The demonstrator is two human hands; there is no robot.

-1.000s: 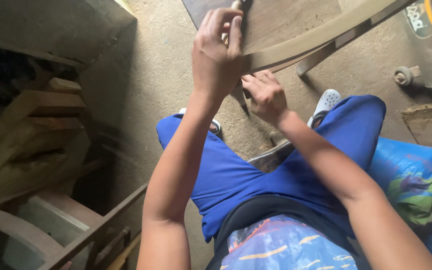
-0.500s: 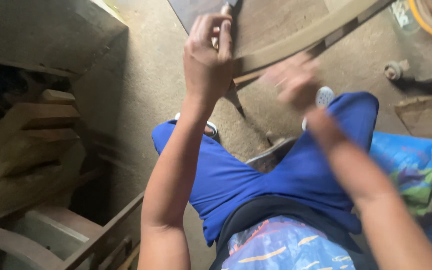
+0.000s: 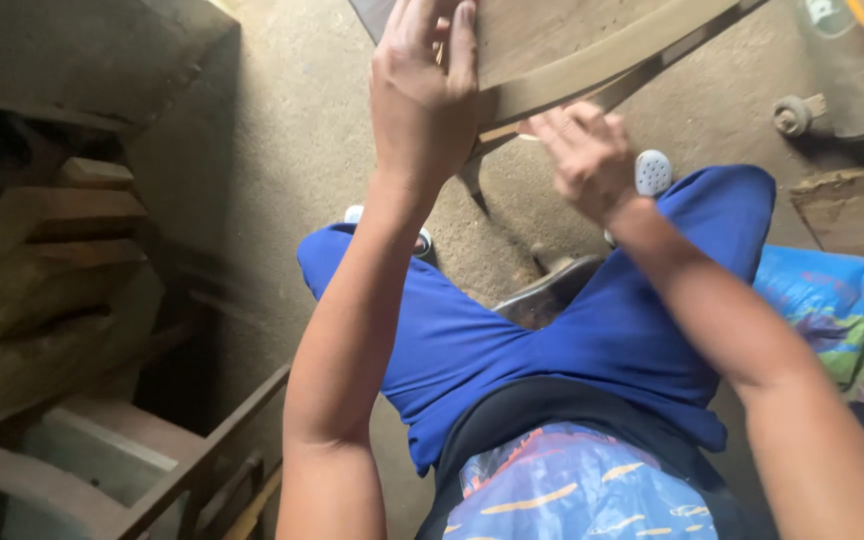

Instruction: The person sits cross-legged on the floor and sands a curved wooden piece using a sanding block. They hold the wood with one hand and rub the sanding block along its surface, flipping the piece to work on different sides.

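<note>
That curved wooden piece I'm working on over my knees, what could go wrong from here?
Two risks stand out. The left hand grips the curved wooden piece right at its edge, close to where the right hand works, so a slip could pinch or scrape fingers. The piece also seems braced only by your hands above your legs in the blue shorts; if it shifts, it could drop onto your knees or the white shoe.

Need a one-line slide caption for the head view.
Left hand grips a curved wooden piece; right hand touches its underside.
</note>
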